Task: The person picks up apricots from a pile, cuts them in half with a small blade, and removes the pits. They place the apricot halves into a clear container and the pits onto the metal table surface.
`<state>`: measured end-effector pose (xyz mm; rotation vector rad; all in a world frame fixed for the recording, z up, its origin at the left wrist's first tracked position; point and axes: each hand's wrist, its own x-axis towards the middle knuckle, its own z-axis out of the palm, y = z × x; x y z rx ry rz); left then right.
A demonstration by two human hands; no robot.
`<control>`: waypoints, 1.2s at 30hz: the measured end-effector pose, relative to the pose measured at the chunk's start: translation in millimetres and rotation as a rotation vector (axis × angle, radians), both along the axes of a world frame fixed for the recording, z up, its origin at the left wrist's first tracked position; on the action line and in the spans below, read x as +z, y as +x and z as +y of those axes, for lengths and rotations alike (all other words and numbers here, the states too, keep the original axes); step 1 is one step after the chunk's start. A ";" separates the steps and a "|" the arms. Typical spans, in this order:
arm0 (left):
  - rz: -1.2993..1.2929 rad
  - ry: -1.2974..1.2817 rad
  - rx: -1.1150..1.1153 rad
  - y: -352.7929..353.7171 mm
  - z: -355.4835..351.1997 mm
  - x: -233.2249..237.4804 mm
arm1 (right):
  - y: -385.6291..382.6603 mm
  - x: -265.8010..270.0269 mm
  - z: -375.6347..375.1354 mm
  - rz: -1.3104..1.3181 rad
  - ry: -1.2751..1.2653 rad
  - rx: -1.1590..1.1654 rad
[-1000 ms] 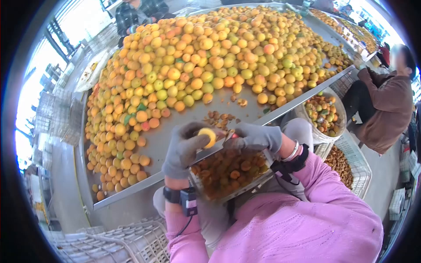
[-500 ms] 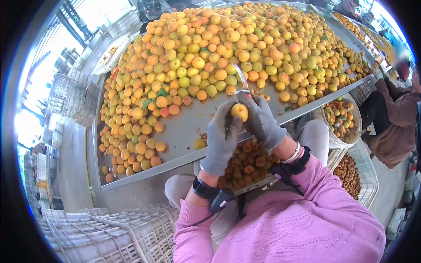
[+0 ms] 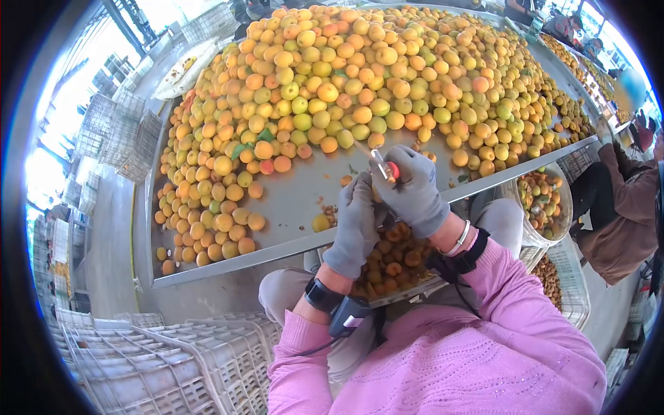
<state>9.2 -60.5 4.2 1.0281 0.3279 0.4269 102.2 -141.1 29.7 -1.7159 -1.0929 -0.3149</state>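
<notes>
Both my hands wear grey gloves and meet above the table's near edge. My right hand [image 3: 413, 194] grips a small knife [image 3: 384, 166] with a red handle, blade pointing up and left. My left hand [image 3: 356, 221] is closed against the right one around an apricot that the fingers almost wholly hide. Below the hands, on my lap, sits a clear tray [image 3: 387, 266] full of halved apricots. A big heap of yellow and orange apricots [image 3: 346, 83] covers the metal table [image 3: 290, 200]. One loose apricot [image 3: 319, 223] and a few pits [image 3: 332, 209] lie left of my left hand.
A round tub of apricots [image 3: 543, 197] stands right of my knee, with a white crate of halves [image 3: 557, 277] below it. Stacked white plastic crates [image 3: 159, 366] fill the lower left. A seated person in a brown top [image 3: 622, 207] works at the right.
The apricot, in plain sight between my hands half a second ago, is now covered by the gloves. The knife has tilted and its red handle shows. The hands rose from the tray to the table edge.
</notes>
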 end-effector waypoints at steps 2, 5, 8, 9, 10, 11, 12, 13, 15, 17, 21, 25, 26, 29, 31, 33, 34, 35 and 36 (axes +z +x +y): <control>0.175 -0.330 -0.032 -1.2 1.3 10.3 | 9.8 -4.9 1.3 0.000 -0.006 0.060; -0.031 0.129 -0.136 -15.1 0.8 1.9 | 24.3 -26.6 1.8 0.442 0.106 0.199; -0.152 0.654 0.023 -10.3 -11.0 2.1 | 31.1 -34.8 -11.3 0.631 0.200 0.259; -0.149 0.649 0.012 -9.1 -9.4 2.6 | 31.8 -36.9 -19.4 0.378 0.172 0.245; -0.084 0.261 -0.117 -6.7 -3.3 4.6 | 37.5 -35.8 -28.0 0.934 0.011 0.277; -0.018 -0.127 -0.240 -6.2 2.1 5.5 | 36.9 -36.9 -32.6 0.937 0.011 0.268; -0.134 -0.063 -0.298 -9.3 4.7 3.9 | 35.2 -36.9 -37.9 0.878 0.014 0.303; -0.130 -0.067 -0.308 -7.8 6.0 4.5 | 32.9 -33.7 -42.4 0.819 0.018 0.336; 0.071 0.052 -0.436 -2.9 6.2 6.0 | 28.5 -31.3 -46.9 0.770 0.002 0.302; 0.092 0.078 -0.416 -5.2 -10.2 4.6 | 22.5 -36.4 -49.1 0.565 0.105 0.245; 0.187 0.243 -0.167 3.1 -21.8 -8.1 | 16.5 -42.5 -38.1 1.123 0.250 0.314; 0.037 0.085 -0.075 10.4 -18.0 -18.7 | 14.6 -40.7 -19.5 0.971 0.285 0.215; 0.006 -0.015 -0.076 10.9 -16.6 -20.1 | 16.4 -38.2 -15.4 0.973 0.283 0.221; -0.020 -0.193 -0.060 8.0 -5.6 -13.3 | 17.7 -15.3 -4.1 0.836 0.248 0.095; -0.011 -0.224 -0.079 7.9 3.6 -21.7 | 12.8 15.8 -1.1 1.055 0.416 0.225; -0.009 -0.254 -0.105 10.3 7.5 -25.1 | 11.4 28.1 12.5 1.050 0.475 0.215; -0.022 -0.332 -0.071 13.2 6.0 -24.2 | 12.0 30.0 17.8 1.025 0.529 0.234; -0.036 -0.410 -0.038 15.7 4.2 -22.6 | 12.0 32.0 21.3 0.998 0.584 0.252; -0.039 -0.408 -0.038 17.1 2.4 -20.7 | 10.2 34.9 22.5 1.021 0.541 0.243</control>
